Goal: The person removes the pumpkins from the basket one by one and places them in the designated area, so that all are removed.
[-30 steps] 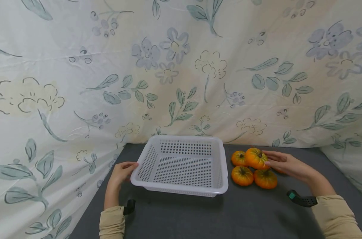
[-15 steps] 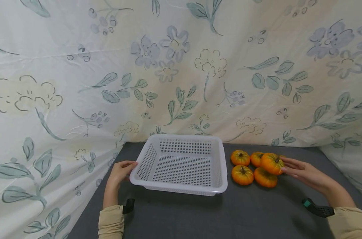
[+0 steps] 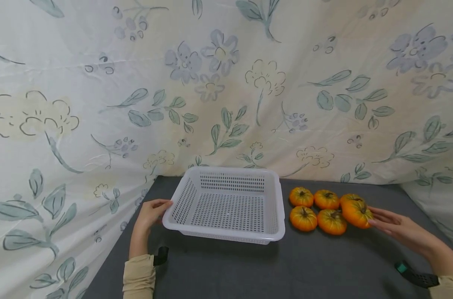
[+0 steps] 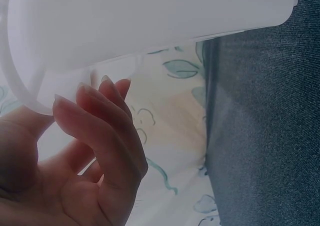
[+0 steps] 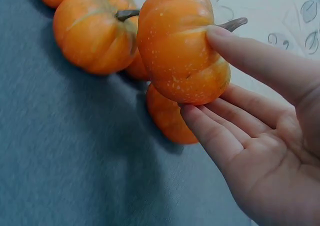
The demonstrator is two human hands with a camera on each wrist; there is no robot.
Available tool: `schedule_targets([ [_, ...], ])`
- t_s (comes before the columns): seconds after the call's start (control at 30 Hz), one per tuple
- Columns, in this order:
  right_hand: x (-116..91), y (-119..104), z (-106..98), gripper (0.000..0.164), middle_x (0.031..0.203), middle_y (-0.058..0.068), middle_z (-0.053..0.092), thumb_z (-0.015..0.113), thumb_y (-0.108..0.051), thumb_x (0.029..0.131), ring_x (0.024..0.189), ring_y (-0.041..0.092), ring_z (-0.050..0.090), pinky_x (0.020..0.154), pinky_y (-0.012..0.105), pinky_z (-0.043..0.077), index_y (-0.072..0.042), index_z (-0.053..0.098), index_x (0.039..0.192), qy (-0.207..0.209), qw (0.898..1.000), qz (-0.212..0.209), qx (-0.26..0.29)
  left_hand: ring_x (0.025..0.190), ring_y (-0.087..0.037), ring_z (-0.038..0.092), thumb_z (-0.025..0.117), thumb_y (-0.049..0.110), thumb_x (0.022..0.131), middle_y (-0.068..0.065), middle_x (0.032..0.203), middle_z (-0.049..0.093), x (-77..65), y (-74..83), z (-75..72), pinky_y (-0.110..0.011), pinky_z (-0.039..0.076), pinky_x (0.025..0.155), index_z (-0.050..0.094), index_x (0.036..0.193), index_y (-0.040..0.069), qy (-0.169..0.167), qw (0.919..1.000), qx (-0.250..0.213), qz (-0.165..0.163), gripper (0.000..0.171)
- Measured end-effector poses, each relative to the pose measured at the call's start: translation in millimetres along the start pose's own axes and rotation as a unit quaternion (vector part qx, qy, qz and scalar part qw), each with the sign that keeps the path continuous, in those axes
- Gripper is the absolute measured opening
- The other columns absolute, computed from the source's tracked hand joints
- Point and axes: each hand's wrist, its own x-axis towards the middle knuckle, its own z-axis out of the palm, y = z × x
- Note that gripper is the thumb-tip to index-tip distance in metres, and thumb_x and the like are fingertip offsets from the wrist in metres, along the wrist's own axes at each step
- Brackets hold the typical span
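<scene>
My right hand (image 3: 400, 229) holds a small orange pumpkin (image 3: 357, 213) between thumb and fingers, at the right end of the pumpkin group. In the right wrist view this pumpkin (image 5: 182, 46) is lifted above the cloth, its stem to the right, with the thumb on top and fingertips below. On the far left, my left hand (image 3: 150, 216) grips the left rim of a white plastic basket (image 3: 222, 235), which has slotted walls and a slotted floor. The left wrist view has curled fingers (image 4: 107, 121) under the basket's rim (image 4: 25, 98); the thumb tip is hidden behind it.
Several more pumpkins (image 3: 303, 219) stand in two rows right of the basket. One pumpkin (image 3: 349, 197) is partly covered by the held one. Dark cloth (image 3: 249, 274) covers the table, and a floral curtain (image 3: 219, 83) hangs behind and at the sides.
My right hand has carried its pumpkin rightward and a little down, past the back row, uncovering pumpkins behind it. The left hand and the basket have stayed put.
</scene>
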Motion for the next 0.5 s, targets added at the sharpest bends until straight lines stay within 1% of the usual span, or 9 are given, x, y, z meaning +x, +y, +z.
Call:
schedule_targets([
  [0.07,-0.3,6.8,0.2,0.085,0.158,0.034,-0.001,0.046,-0.043,0.102,0.101,-0.021,0.043,0.105,0.053,0.041,0.005,-0.001,0.154,0.001,1.0,0.008,-0.004,0.075,-0.011,0.064,0.063,0.032,0.094,-0.019,0.11,0.07,0.1,1.0,-0.2,-0.031,0.055,0.064,0.062,0.124,-0.002,-0.001,1.0,0.003,0.002,0.046],
  [0.1,-0.6,9.7,0.2,0.086,0.157,0.035,-0.001,0.046,-0.044,0.101,0.108,-0.014,0.049,0.105,0.055,0.04,0.006,-0.001,0.153,0.001,1.0,0.013,-0.005,0.075,-0.011,0.064,0.063,0.032,0.094,-0.019,0.11,0.069,0.2,1.3,-0.1,-0.031,0.055,0.064,0.062,0.124,-0.002,-0.001,1.0,0.003,0.002,0.046],
  [0.17,-0.7,14.1,1.0,0.088,0.157,0.036,0.0,0.046,-0.046,0.101,0.124,0.011,0.054,0.105,0.058,0.039,0.008,-0.001,0.153,0.004,1.0,0.024,-0.011,0.075,-0.012,0.064,0.063,0.032,0.094,-0.02,0.112,0.069,0.0,1.7,0.4,-0.03,0.055,0.064,0.062,0.125,-0.002,0.0,1.0,0.005,0.001,0.046],
  [0.2,-0.5,16.1,1.2,0.089,0.156,0.037,0.0,0.046,-0.047,0.101,0.131,0.027,0.049,0.104,0.059,0.039,0.008,-0.001,0.152,0.006,0.999,0.03,-0.014,0.075,-0.012,0.064,0.063,0.032,0.094,-0.021,0.112,0.069,-0.1,1.8,0.7,-0.03,0.055,0.063,0.062,0.125,-0.002,0.001,1.0,0.005,0.001,0.046],
  [0.23,-0.4,17.8,1.4,0.09,0.156,0.037,-0.001,0.045,-0.047,0.101,0.136,0.042,0.04,0.104,0.06,0.038,0.009,-0.002,0.152,0.006,0.999,0.035,-0.015,0.075,-0.012,0.064,0.063,0.032,0.094,-0.021,0.112,0.068,-0.1,1.7,0.9,-0.03,0.055,0.063,0.062,0.125,-0.002,0.002,1.0,0.005,0.001,0.046],
  [0.27,0.1,19.3,2.0,0.091,0.156,0.037,-0.001,0.045,-0.049,0.1,0.139,0.05,0.03,0.103,0.061,0.039,0.009,-0.002,0.152,0.009,0.999,0.041,-0.018,0.075,-0.012,0.064,0.063,0.032,0.095,-0.021,0.112,0.068,-0.2,1.6,1.0,-0.03,0.055,0.063,0.062,0.125,-0.002,0.002,1.0,0.006,0.0,0.045],
  [0.3,0.4,20.6,2.4,0.091,0.155,0.038,-0.001,0.045,-0.049,0.1,0.141,0.054,0.022,0.102,0.061,0.039,0.009,-0.003,0.152,0.009,0.999,0.046,-0.018,0.075,-0.012,0.064,0.063,0.031,0.094,-0.021,0.112,0.068,-0.2,1.5,1.1,-0.03,0.055,0.063,0.062,0.125,-0.002,0.004,1.0,0.006,0.0,0.045],
  [0.4,1.6,24.5,2.9,0.092,0.155,0.037,-0.001,0.044,-0.052,0.1,0.141,0.056,0.018,0.099,0.06,0.041,0.009,-0.002,0.152,0.009,0.998,0.061,-0.02,0.075,-0.012,0.064,0.063,0.031,0.094,-0.021,0.112,0.069,-0.4,1.2,1.0,-0.03,0.055,0.063,0.062,0.124,-0.002,0.006,1.0,0.007,-0.001,0.045],
  [0.5,2.0,27.9,4.3,0.092,0.155,0.037,0.001,0.044,-0.053,0.099,0.141,0.056,0.017,0.097,0.058,0.043,0.008,0.0,0.152,0.009,0.997,0.067,-0.023,0.075,-0.012,0.064,0.063,0.031,0.094,-0.021,0.112,0.069,-0.8,0.8,0.8,-0.03,0.055,0.063,0.062,0.124,-0.002,0.006,1.0,0.008,-0.002,0.045],
])
